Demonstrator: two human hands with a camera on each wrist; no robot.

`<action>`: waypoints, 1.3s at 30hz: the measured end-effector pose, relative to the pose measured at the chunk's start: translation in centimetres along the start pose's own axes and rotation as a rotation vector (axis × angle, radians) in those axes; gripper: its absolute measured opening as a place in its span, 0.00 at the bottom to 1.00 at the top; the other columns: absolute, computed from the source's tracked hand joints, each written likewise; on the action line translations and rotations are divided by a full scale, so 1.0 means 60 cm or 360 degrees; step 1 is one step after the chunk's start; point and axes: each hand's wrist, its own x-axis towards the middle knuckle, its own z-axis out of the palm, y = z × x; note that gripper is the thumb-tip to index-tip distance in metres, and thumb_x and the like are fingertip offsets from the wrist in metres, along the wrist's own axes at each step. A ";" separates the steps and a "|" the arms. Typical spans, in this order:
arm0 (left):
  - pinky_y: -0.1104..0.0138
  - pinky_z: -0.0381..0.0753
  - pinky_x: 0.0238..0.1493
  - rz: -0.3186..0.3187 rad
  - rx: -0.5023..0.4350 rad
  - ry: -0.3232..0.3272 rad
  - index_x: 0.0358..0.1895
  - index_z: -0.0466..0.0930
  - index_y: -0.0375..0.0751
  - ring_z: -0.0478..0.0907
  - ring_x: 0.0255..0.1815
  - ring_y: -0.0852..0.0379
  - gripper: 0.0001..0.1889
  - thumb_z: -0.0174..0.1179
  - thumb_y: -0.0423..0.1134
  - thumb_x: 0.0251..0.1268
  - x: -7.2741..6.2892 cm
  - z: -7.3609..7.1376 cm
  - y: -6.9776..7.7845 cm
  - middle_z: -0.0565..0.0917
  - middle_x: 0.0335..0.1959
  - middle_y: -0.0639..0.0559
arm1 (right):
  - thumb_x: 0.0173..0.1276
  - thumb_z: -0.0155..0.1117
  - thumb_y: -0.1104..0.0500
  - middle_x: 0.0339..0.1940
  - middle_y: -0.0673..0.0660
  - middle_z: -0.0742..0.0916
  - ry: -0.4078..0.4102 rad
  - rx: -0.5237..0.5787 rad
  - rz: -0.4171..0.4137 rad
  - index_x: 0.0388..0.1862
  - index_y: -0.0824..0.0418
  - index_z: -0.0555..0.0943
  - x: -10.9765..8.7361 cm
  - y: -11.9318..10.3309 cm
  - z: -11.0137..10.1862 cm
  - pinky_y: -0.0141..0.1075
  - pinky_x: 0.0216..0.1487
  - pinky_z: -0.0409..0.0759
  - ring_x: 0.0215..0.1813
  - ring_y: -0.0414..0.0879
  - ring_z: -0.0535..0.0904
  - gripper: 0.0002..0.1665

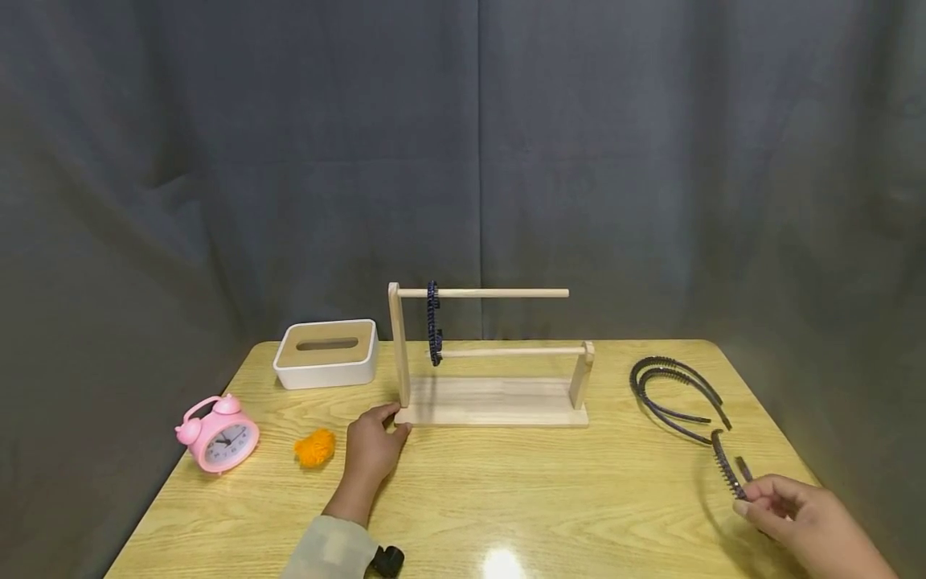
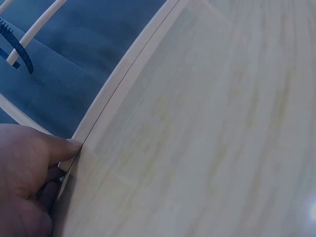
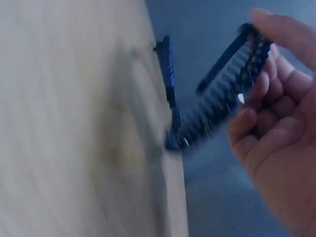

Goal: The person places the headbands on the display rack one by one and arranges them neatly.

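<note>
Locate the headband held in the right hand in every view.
Head: the held headband is at lower right, in the right hand.
Left wrist: not in it; another headband hangs on a bar there.
Right wrist: just above and right of centre.
Shared landmark: the tabletop, in all three.

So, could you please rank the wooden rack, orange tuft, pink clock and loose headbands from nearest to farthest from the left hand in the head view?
1. Wooden rack: left hand grips its left corner.
2. Orange tuft: just left of the hand.
3. Pink clock: farther left.
4. Loose headbands: on the right.
</note>
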 end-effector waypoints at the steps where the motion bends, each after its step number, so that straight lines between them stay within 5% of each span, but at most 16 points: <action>1: 0.43 0.86 0.68 0.0001 0.0000 0.0003 0.66 0.87 0.34 0.88 0.63 0.37 0.22 0.74 0.35 0.70 0.000 0.000 0.000 0.89 0.62 0.33 | 0.81 0.71 0.51 0.36 0.49 0.89 0.0009 0.0056 0.0001 0.49 0.62 0.88 -0.002 -0.002 -0.003 0.31 0.35 0.77 0.37 0.34 0.78 0.14; 5: 0.43 0.86 0.67 -0.0001 -0.0004 0.0001 0.66 0.87 0.34 0.88 0.63 0.37 0.23 0.74 0.34 0.71 0.000 0.000 0.001 0.88 0.63 0.33 | 0.84 0.66 0.53 0.40 0.43 0.91 0.0054 0.0276 -0.0079 0.53 0.61 0.88 -0.010 -0.004 -0.008 0.29 0.35 0.80 0.38 0.29 0.80 0.13; 8: 0.44 0.86 0.68 -0.0010 -0.0014 -0.0006 0.67 0.87 0.34 0.88 0.63 0.37 0.23 0.74 0.35 0.71 0.001 -0.001 0.003 0.88 0.63 0.34 | 0.88 0.52 0.67 0.47 0.43 0.91 0.0003 0.0860 -0.0508 0.55 0.64 0.86 -0.009 -0.001 0.001 0.27 0.42 0.84 0.43 0.30 0.83 0.14; 10: 0.44 0.86 0.68 -0.0010 -0.0013 -0.0002 0.67 0.87 0.34 0.88 0.63 0.37 0.23 0.75 0.35 0.71 0.002 -0.003 0.004 0.88 0.63 0.33 | 0.87 0.40 0.76 0.53 0.47 0.89 -0.0180 0.1358 -0.0939 0.58 0.69 0.83 0.002 -0.008 0.014 0.29 0.48 0.84 0.48 0.36 0.83 0.21; 12: 0.43 0.85 0.68 -0.0016 -0.0015 0.0003 0.67 0.86 0.34 0.88 0.64 0.36 0.24 0.75 0.35 0.70 0.003 -0.005 0.006 0.88 0.63 0.33 | 0.85 0.30 0.79 0.59 0.56 0.86 -0.0501 0.1805 -0.1271 0.61 0.76 0.78 0.018 -0.023 0.027 0.36 0.55 0.80 0.57 0.46 0.80 0.26; 15: 0.43 0.84 0.69 -0.0019 -0.0015 0.0001 0.67 0.86 0.34 0.87 0.65 0.36 0.23 0.74 0.35 0.71 0.005 -0.006 0.007 0.88 0.63 0.33 | 0.86 0.24 0.77 0.60 0.61 0.84 -0.0719 0.2054 -0.1471 0.62 0.80 0.75 0.039 -0.062 0.044 0.43 0.58 0.77 0.58 0.54 0.78 0.27; 23: 0.43 0.84 0.70 -0.0044 -0.0013 -0.0034 0.68 0.86 0.35 0.87 0.65 0.36 0.23 0.73 0.35 0.72 0.003 -0.001 0.003 0.88 0.63 0.34 | 0.88 0.28 0.75 0.55 0.55 0.89 -0.0693 0.2139 -0.1191 0.61 0.70 0.81 0.065 -0.179 0.068 0.32 0.62 0.84 0.56 0.45 0.85 0.30; 29: 0.43 0.85 0.69 -0.0026 -0.0037 -0.0009 0.67 0.87 0.34 0.88 0.64 0.37 0.22 0.74 0.35 0.71 0.004 0.001 0.002 0.89 0.63 0.34 | 0.90 0.39 0.70 0.44 0.50 0.90 -0.0460 0.2197 -0.0853 0.50 0.59 0.85 0.091 -0.255 0.077 0.28 0.56 0.85 0.49 0.41 0.88 0.23; 39: 0.44 0.85 0.68 -0.0037 -0.0045 -0.0015 0.67 0.87 0.35 0.88 0.64 0.38 0.22 0.74 0.35 0.72 0.005 0.001 -0.001 0.89 0.62 0.35 | 0.88 0.55 0.64 0.34 0.48 0.89 -0.0162 0.2149 -0.0516 0.41 0.58 0.86 0.146 -0.326 0.068 0.28 0.43 0.87 0.37 0.38 0.86 0.15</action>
